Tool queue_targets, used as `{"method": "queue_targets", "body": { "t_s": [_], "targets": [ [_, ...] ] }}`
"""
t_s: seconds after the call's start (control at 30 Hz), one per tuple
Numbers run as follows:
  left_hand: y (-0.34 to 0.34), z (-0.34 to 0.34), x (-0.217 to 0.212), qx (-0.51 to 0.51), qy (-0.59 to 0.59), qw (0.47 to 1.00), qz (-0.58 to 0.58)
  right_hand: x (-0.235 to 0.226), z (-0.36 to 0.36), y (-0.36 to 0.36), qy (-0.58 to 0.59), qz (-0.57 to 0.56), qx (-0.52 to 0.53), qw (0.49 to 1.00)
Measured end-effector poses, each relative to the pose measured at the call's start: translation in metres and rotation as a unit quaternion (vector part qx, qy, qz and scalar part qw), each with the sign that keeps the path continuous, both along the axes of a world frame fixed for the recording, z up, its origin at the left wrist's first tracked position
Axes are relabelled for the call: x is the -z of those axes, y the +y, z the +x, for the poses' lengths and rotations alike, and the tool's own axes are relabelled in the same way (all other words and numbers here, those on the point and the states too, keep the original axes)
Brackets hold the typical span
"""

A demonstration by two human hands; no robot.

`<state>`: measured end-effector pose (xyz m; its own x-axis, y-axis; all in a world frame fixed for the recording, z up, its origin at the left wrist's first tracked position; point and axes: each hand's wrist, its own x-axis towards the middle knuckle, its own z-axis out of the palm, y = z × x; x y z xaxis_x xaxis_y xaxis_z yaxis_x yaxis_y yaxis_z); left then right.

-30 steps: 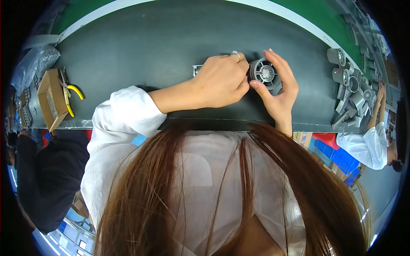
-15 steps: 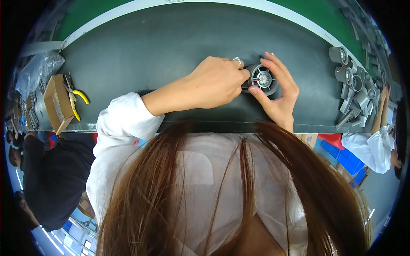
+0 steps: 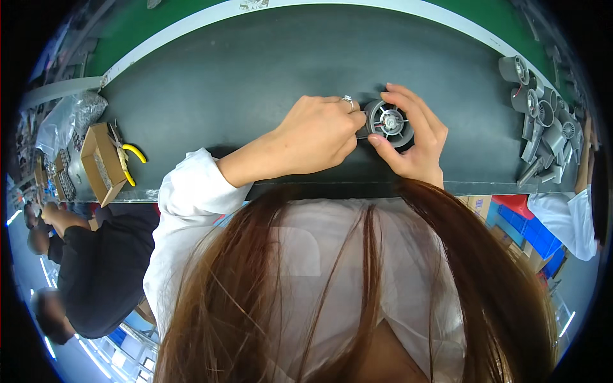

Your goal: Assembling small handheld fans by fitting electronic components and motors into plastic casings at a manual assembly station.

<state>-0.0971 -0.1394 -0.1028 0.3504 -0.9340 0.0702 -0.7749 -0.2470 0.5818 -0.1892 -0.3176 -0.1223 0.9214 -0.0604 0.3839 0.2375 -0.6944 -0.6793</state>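
Note:
A grey round fan housing point(image 3: 390, 121) with a spoked ring and a pale hub rests at the middle of the dark work surface, its round face turned up. My right hand point(image 3: 421, 143) curves round its right side, thumb at the near rim and fingers at the far rim. My left hand point(image 3: 313, 134), with a ring on one finger, is closed at the housing's left side. Its fingertips are bent under and mostly hidden, so any small thing pinched there does not show.
Several similar grey housings and parts point(image 3: 543, 137) lie piled at the right. On the left are a cardboard box point(image 3: 95, 167), yellow-handled pliers point(image 3: 133, 152) and a clear bag of small parts point(image 3: 83, 115). A white strip point(image 3: 191, 32) borders the far edge. Co-workers sit on both sides.
Both hands and the fan housing have shifted slightly left over the work surface. The view has moved a little too. The grip looks much the same.

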Motion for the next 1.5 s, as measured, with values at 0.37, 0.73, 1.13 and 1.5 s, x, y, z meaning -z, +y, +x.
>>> {"method": "queue_targets", "body": {
  "t_s": [0.37,0.73,1.13,1.5],
  "targets": [
    [0.002,-0.015,-0.005,-0.097,0.087,0.990,0.057,0.012,0.003,0.001,-0.099,0.019,-0.009,0.995],
    [0.013,-0.014,-0.009,-0.053,0.122,0.989,0.066,0.010,-0.009,0.003,-0.044,0.004,-0.016,0.999],
    [0.022,-0.022,-0.009,-0.003,0.047,0.998,0.043,0.008,-0.015,0.005,-0.069,-0.013,-0.035,0.997],
    [0.030,-0.025,0.001,-0.001,0.029,1.000,0.008,0.013,-0.011,0.007,-0.112,0.013,-0.029,0.993]
  ]
}}
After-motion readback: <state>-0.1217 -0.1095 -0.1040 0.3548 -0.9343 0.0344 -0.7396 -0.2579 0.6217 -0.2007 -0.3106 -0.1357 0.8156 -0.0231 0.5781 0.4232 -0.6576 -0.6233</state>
